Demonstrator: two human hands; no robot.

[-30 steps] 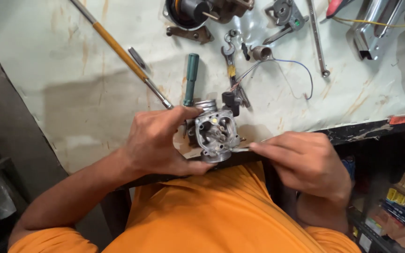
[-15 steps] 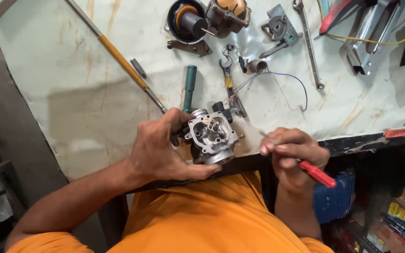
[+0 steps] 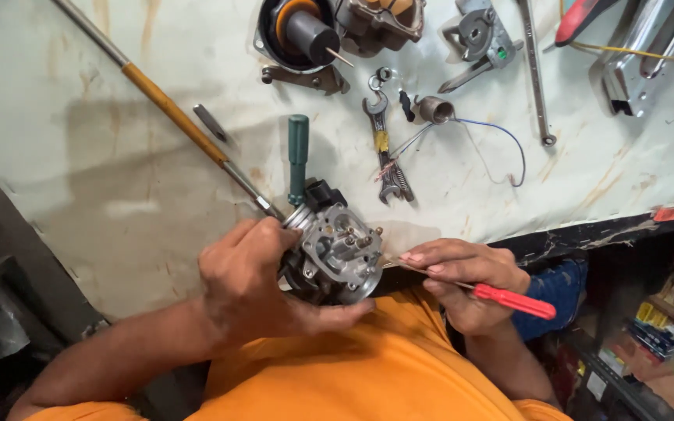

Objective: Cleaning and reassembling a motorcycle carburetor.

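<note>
My left hand (image 3: 255,281) grips a silver metal carburetor body (image 3: 335,253) with its open face turned up, held at the near edge of the bench against my orange shirt. My right hand (image 3: 462,281) holds a screwdriver with a red handle (image 3: 512,301). Its thin shaft points left, and the tip rests at the right side of the carburetor. A green-handled screwdriver (image 3: 298,156) lies on the bench just behind the carburetor.
On the pale, stained bench cover (image 3: 118,156) lie a long rod with a yellow grip (image 3: 169,105), spanners (image 3: 384,148), a round black part (image 3: 298,35), other metal carburetor parts (image 3: 477,35) and a blue wire (image 3: 501,148). Shelves with small boxes (image 3: 657,327) sit at the lower right.
My right hand has lifted the red-handled screwdriver from below the bench edge and brought its tip to the carburetor. The left hand has tilted the carburetor slightly rightward.
</note>
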